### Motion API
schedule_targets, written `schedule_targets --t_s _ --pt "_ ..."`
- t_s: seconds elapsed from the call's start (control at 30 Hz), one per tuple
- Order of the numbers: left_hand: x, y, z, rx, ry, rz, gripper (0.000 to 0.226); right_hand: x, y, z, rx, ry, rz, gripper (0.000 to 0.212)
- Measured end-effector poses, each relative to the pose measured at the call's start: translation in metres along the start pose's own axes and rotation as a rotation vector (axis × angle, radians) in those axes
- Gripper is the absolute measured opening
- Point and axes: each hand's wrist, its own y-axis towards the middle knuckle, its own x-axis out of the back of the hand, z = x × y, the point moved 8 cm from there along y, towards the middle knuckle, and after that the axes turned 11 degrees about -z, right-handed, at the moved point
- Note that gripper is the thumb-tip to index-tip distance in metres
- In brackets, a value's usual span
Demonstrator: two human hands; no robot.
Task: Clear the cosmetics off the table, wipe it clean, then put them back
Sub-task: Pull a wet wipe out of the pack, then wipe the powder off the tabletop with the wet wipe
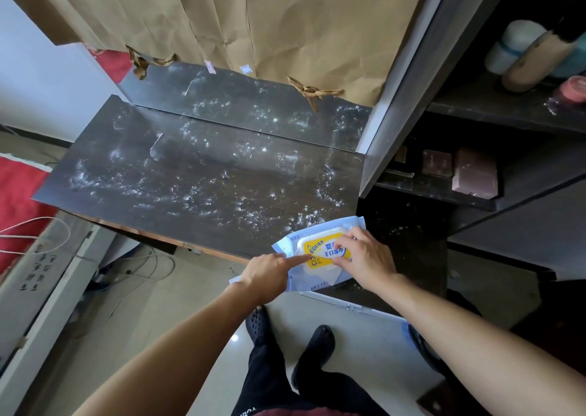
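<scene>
One wipes pack [321, 251], one dusty table [190, 177], two hands, left hand [269, 276] and right hand [367, 263], two brown boxes [437, 162]

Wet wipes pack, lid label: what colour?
Yellow label with blue lettering, on a white lid. It shows best in the head view.

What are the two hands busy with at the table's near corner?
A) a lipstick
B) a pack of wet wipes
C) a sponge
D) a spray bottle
B: the left hand presses one finger onto the wet wipes pack, and the right hand curls its fingers on the yellow lid.
</scene>
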Motion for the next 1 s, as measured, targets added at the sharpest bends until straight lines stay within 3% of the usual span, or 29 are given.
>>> schedule_targets --t_s 0.13,0.33,0.43,0.53,0.57,0.63,0.8,0.93,1.0 --pt "-0.005 -0.005 0.013 0.094 -0.157 -0.061 0.062 -0.002 0.006 0.003 -0.036 -0.032 0.043 0.028" --pt "0.042 -0.023 0.062 0.456 -0.856 -0.234 0.038 0.018 0.015 0.022 -0.081 -0.084 0.095 0.030" --pt "0.083 -0.043 0.083 0.540 -1.221 -0.275 0.029 0.018 0.027 0.066 -0.091 0.193 0.109 0.036" --pt "0.118 -0.070 0.110 0.534 -1.411 -0.321 0.025 -0.001 0.028 0.149 -0.110 0.686 0.416 0.068" --pt "0.126 -0.080 0.123 0.529 -1.445 -0.345 0.024 -0.009 0.025 0.177 -0.109 0.752 0.510 0.073" --pt "0.137 -0.102 0.157 0.530 -1.498 -0.401 0.022 -0.028 0.024 0.223 -0.128 0.773 0.588 0.066" --pt "0.140 -0.177 0.273 0.673 -1.409 -0.600 0.022 -0.059 0.029 0.294 -0.471 1.179 0.609 0.032" --pt "0.123 -0.226 0.346 0.807 -1.315 -0.670 0.023 -0.059 0.044 0.336 -0.595 1.329 0.567 0.024" --pt "0.120 -0.241 0.366 0.841 -1.285 -0.702 0.022 -0.063 0.049 0.356 -0.627 1.327 0.612 0.032"
